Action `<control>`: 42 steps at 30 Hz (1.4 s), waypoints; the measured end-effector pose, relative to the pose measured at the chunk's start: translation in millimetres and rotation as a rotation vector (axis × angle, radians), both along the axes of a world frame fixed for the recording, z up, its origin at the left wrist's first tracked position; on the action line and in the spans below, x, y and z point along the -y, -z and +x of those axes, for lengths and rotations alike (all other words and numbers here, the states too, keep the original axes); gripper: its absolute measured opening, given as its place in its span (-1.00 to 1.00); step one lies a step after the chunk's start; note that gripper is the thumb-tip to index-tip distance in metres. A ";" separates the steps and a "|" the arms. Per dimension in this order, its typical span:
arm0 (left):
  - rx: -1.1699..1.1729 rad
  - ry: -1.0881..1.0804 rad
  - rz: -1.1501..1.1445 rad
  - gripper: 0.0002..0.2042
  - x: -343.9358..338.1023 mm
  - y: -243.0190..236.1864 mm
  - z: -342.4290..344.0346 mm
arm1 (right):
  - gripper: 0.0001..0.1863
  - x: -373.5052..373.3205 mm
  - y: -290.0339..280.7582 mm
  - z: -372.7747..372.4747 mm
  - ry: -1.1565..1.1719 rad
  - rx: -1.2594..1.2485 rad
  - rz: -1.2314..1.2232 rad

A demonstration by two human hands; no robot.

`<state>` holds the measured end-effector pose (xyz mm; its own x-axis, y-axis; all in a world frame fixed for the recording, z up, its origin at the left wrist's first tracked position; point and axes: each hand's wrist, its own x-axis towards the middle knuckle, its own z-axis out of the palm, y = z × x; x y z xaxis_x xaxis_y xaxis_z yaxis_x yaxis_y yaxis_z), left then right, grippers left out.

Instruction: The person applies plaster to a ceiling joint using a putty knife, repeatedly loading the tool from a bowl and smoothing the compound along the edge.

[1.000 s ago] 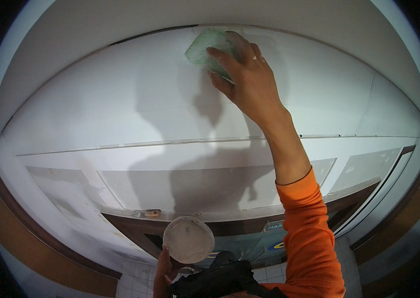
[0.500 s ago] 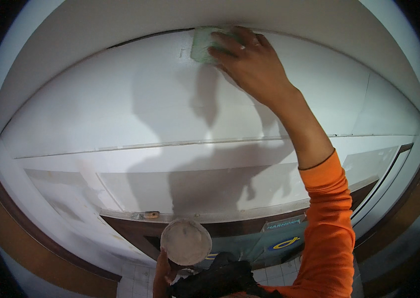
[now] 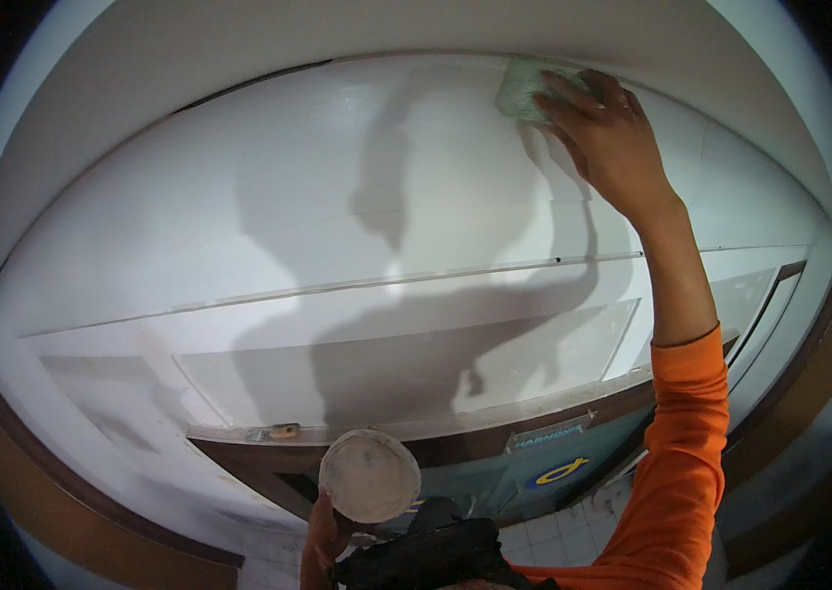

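Note:
Pressed near the top edge of the white wall panel (image 3: 337,128) is a pale green, roughly rectangular pad (image 3: 522,90). My right hand (image 3: 603,123) grips its right side, fingers bent over it, with the arm in an orange sleeve stretched up. The pad's exact material cannot be made out. Low in the view, my left hand (image 3: 325,531) holds a round tub (image 3: 370,477) by its left side. Greyish-white material shows across the tub's top. Most of the left hand's fingers are hidden beneath it.
A small tool with a wooden handle (image 3: 284,431) lies on the ledge (image 3: 219,433) above a dark-framed glass pane (image 3: 495,482). A dark gap (image 3: 249,85) runs along the seam between panel and ceiling (image 3: 386,25). Pale floor tiles (image 3: 544,536) show below.
My right hand has slid the green pad to the right along the panel's top edge. The left hand and tub stay about where they were.

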<state>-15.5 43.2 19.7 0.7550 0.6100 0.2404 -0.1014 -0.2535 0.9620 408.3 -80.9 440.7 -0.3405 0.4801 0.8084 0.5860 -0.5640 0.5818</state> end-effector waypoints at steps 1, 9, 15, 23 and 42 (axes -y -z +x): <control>0.039 0.031 -0.033 -0.16 -2.8 1.0 -0.7 | -0.68 8.9 0.1 -4.7 0.022 -0.048 0.009; 0.117 -0.035 -0.814 -0.33 -21.7 31.4 8.0 | -0.63 11.5 67.3 -16.3 -0.706 -0.660 0.304; 0.215 0.043 -0.848 -0.09 -20.7 51.4 8.3 | -0.47 0.7 238.6 -55.6 -1.559 -1.860 0.311; 0.277 -0.026 -0.944 -0.10 -18.4 60.4 13.6 | -0.29 2.8 467.5 -155.1 -1.319 -2.954 0.088; 0.258 0.017 -1.025 -0.17 9.2 63.3 38.3 | -0.40 37.1 399.8 -78.8 -1.695 -2.392 0.562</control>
